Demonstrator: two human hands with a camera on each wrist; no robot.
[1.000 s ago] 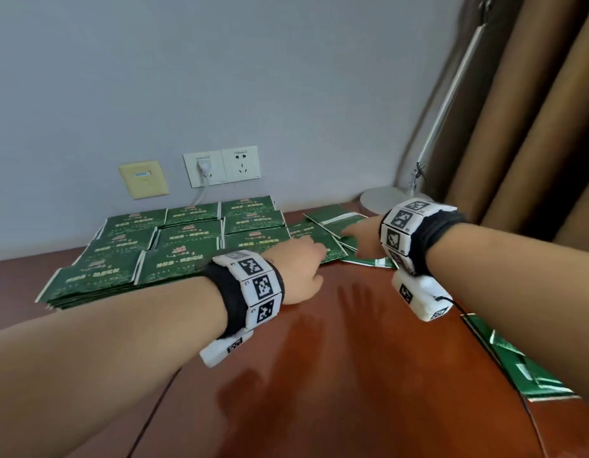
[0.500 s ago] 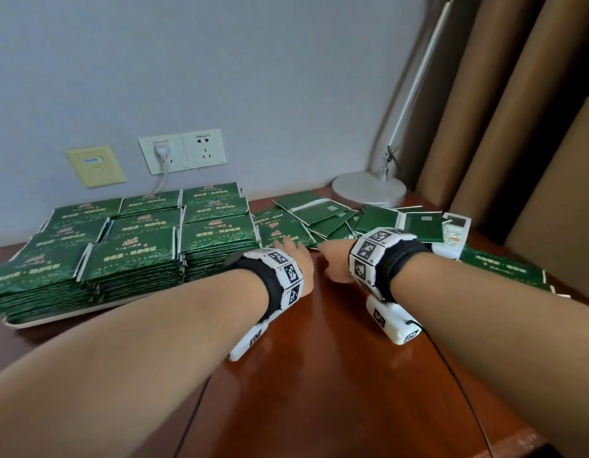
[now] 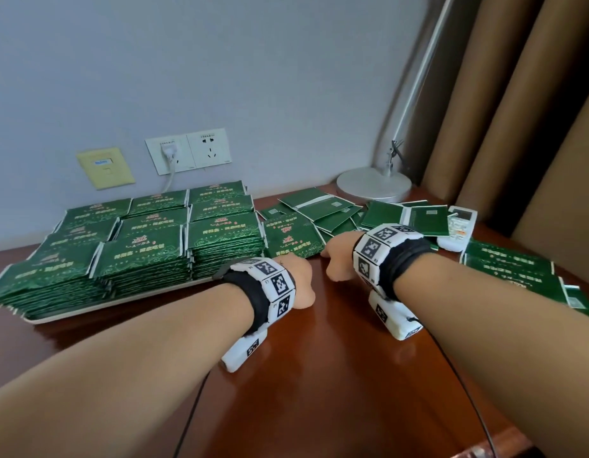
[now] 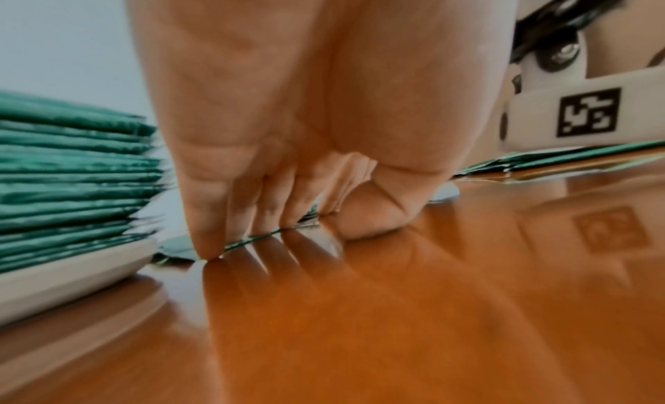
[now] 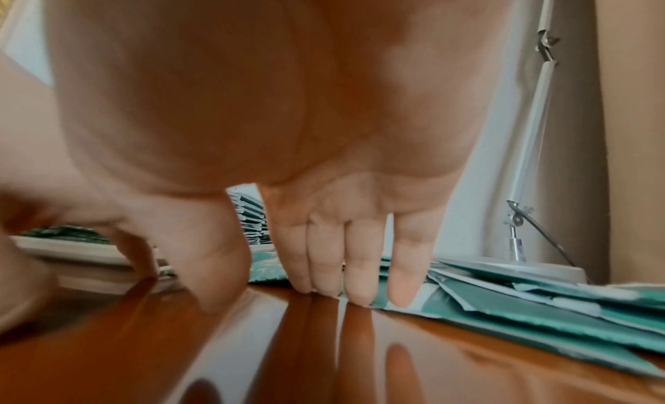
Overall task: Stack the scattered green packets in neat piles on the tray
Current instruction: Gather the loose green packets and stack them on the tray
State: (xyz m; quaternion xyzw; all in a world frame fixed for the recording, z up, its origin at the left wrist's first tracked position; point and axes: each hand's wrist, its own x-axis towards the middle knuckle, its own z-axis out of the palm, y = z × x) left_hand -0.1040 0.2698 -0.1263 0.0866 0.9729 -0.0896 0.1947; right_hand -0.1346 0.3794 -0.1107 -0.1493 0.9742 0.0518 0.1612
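Note:
A white tray (image 3: 121, 302) at the left holds several tidy stacks of green packets (image 3: 141, 256). Right of it, a loose green packet (image 3: 291, 239) lies face up on the brown table. My left hand (image 3: 299, 279) stands over its near edge. In the left wrist view its straight fingers (image 4: 216, 239) press down on that edge (image 4: 252, 236) and the thumb rests on the wood. My right hand (image 3: 339, 259) is beside it. In the right wrist view its fingertips (image 5: 359, 293) touch the edge of a packet (image 5: 450, 302), with the thumb apart from them. Neither hand grips anything.
More loose packets (image 3: 332, 213) are scattered behind the hands, and another group (image 3: 511, 269) lies at the right. A white remote control (image 3: 458, 229) sits among them. A lamp base (image 3: 374, 186) stands at the back. Bare wood (image 3: 319, 375) spreads in front.
Both hands have drawn back from over the scattered packets and dropped their fingertips onto the near packet edges. The view has swung right, showing more packets and the remote.

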